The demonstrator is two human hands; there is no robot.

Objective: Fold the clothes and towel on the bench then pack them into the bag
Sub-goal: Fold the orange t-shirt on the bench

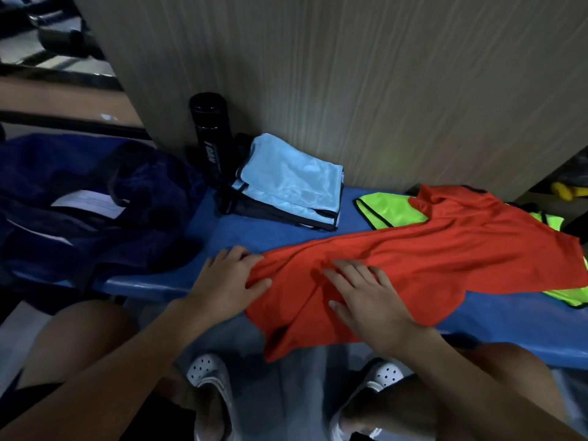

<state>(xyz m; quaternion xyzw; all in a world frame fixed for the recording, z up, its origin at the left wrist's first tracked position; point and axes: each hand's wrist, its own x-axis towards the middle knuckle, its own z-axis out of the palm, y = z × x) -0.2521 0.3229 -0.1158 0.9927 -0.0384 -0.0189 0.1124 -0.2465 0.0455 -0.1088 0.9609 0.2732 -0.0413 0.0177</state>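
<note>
An orange-red shirt (429, 253) lies spread across the blue bench (254, 230), its near end hanging over the front edge. My left hand (227, 278) rests at the shirt's left edge, thumb over the cloth. My right hand (369, 297) lies flat on the shirt with fingers spread. A neon yellow-green bib (388, 210) lies partly under the shirt at the back right. A folded light-blue garment (292, 179) sits on a dark folded piece by the wall. The dark navy bag (95, 202) stands open on the bench's left end.
A black bottle (211, 138) stands against the wooden wall panel (350, 74), between the bag and the folded pile. My knees and white perforated shoes (206, 377) are below the bench's front edge. A yellow object (566, 190) lies on the floor at far right.
</note>
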